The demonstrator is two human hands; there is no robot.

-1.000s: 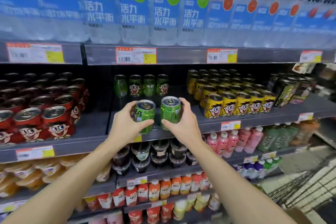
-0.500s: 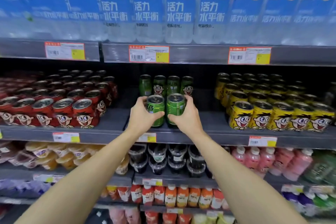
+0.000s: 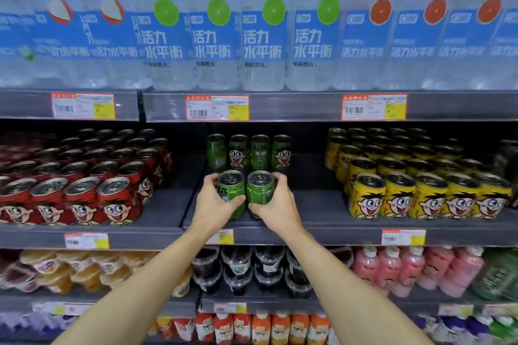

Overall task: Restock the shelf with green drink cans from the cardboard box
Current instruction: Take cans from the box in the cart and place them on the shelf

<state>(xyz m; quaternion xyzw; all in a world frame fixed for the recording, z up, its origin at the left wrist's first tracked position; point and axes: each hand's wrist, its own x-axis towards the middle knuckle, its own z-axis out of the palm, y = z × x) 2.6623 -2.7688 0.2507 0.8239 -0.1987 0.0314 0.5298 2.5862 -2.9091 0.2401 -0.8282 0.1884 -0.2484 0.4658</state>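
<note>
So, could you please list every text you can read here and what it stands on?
"wate", cut off: water bottles, top shelf.
"活力水平衡": same bottles' blue labels.
"电解质水": beneath it.
"仔": green can in the left hand.
Price tags: too small to read.
Other cans: print blurred.

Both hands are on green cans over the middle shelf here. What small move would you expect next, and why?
Probably pushing both cans back and letting go. The left hand grips one green can and the right hand grips another green can, side by side and upright, low over the shelf. A row of four green cans stands behind them with bare shelf between.
</note>
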